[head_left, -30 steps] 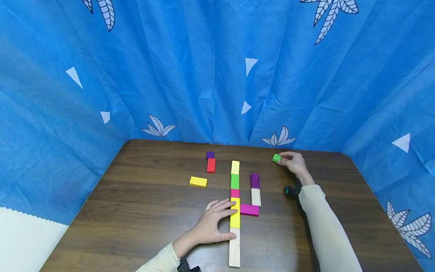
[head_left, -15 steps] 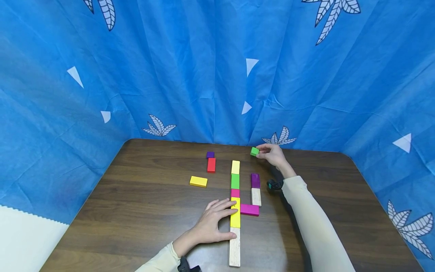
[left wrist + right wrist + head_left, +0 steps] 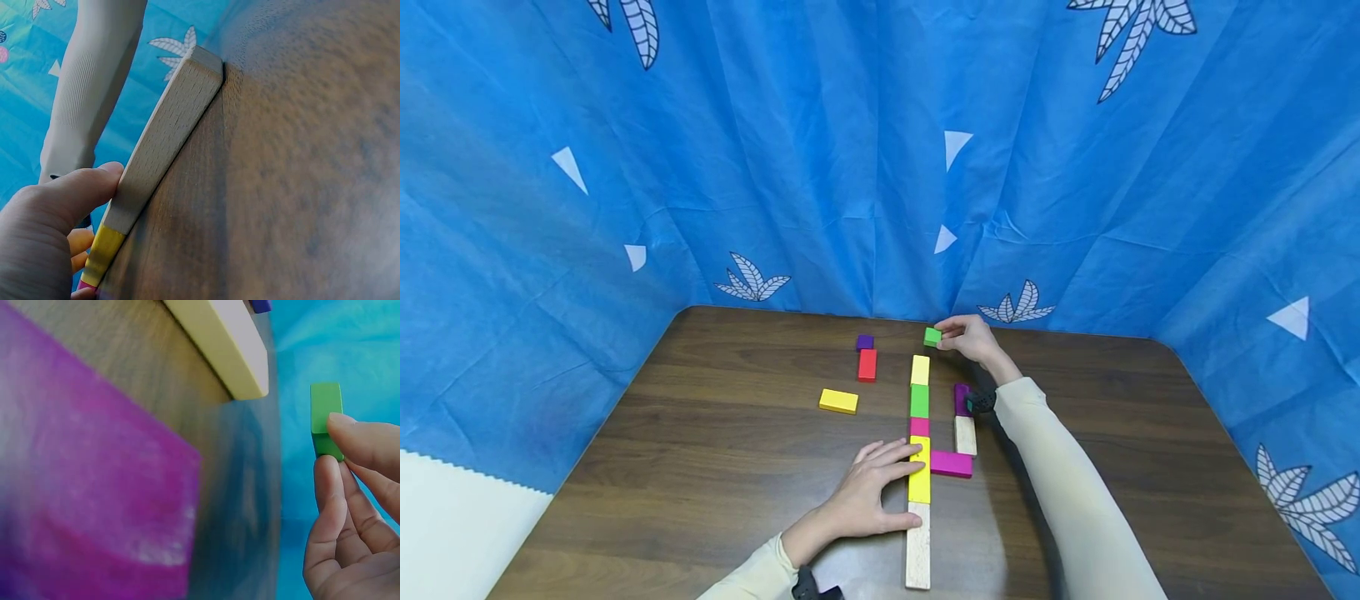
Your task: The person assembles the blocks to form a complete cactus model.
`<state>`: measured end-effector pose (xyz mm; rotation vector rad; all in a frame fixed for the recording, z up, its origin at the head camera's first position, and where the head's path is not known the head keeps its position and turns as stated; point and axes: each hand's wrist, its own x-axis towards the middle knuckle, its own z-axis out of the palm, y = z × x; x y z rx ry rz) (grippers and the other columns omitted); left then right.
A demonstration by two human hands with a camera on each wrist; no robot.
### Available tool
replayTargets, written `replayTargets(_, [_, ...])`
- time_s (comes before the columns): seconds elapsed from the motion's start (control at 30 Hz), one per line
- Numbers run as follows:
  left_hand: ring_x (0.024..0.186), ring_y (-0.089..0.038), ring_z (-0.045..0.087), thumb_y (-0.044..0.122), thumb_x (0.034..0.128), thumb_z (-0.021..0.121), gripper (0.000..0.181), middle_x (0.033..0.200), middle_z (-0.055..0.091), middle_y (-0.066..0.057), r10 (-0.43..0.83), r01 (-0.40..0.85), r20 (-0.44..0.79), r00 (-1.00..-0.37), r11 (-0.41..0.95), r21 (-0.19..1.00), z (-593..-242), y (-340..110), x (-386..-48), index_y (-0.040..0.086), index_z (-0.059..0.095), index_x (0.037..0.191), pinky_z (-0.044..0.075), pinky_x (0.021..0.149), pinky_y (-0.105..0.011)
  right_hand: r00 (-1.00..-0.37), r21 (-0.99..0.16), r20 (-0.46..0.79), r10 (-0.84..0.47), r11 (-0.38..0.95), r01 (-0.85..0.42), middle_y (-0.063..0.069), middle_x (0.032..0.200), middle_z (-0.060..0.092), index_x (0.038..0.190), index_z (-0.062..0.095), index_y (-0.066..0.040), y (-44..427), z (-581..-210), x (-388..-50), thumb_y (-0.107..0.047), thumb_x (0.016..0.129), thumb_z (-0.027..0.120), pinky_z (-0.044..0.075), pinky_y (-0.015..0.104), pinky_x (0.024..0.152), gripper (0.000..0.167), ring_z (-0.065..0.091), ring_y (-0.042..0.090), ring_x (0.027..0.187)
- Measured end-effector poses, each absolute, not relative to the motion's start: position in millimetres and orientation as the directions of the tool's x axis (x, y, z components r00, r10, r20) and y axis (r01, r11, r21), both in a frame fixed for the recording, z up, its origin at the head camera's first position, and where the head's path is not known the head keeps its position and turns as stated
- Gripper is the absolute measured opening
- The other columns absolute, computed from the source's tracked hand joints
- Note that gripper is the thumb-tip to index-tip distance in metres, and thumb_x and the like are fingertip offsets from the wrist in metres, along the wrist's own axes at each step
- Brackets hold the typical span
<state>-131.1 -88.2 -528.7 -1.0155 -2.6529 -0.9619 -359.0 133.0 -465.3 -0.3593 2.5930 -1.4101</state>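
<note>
Between thumb and fingertips my right hand point(image 3: 973, 337) pinches a small green block point(image 3: 932, 337), held just beyond the far end of a block row. From far to near, that row has a pale yellow block point(image 3: 920, 370), a green block point(image 3: 919, 402), a pink block point(image 3: 919, 427), a yellow block point(image 3: 919, 490) and a plain wooden block point(image 3: 917, 554). My left hand point(image 3: 867, 497) rests against the row, fingers over the yellow block and thumb on the wooden one. A magenta block point(image 3: 951, 464) branches right, leading to a short wooden block point(image 3: 966, 436) and a purple block point(image 3: 962, 393), partly hidden by the right wrist camera.
Left of the row lie a red block point(image 3: 867, 365), a small dark purple block point(image 3: 865, 342) touching its far end, and a separate yellow block point(image 3: 838, 401). A blue curtain point(image 3: 820, 167) hangs behind the brown table point(image 3: 715, 467).
My right hand has carried the small green block leftward and slightly away, from the right side of the table to beyond the row's far end. The left hand has stayed in place.
</note>
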Motion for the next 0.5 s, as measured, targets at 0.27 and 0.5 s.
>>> replayTargets(0.27, [0.14,-0.025,0.043,0.052,0.0757,0.076,0.067,0.146,0.052,0.001,0.552,0.65,0.352,-0.756,0.565,0.508,-530.2,-88.9,-130.9,0.015,0.063,0.131,0.033,0.109,-0.054,-0.947,-0.828,-0.063,-0.314,0.546,-0.126,0.016,0.101,0.067,0.116,0.069,0.001,127.3,-472.5,-358.5,-0.003,0.084,0.072,0.053,0.031,0.074,0.032,0.06,0.022,0.088])
replayTargets(0.5, [0.139,-0.025,0.043,0.051,0.0753,0.076,0.067,0.146,0.052,0.001,0.55,0.654,0.362,-0.753,0.559,0.51,-530.9,-88.9,-131.2,0.015,0.064,0.13,0.033,0.109,-0.055,-0.939,-0.822,-0.079,-0.335,0.555,-0.129,0.015,0.104,0.068,0.116,0.069,0.0,122.6,-475.9,-359.3,-0.004,0.085,0.073,0.054,0.029,0.077,0.032,0.061,0.021,0.089])
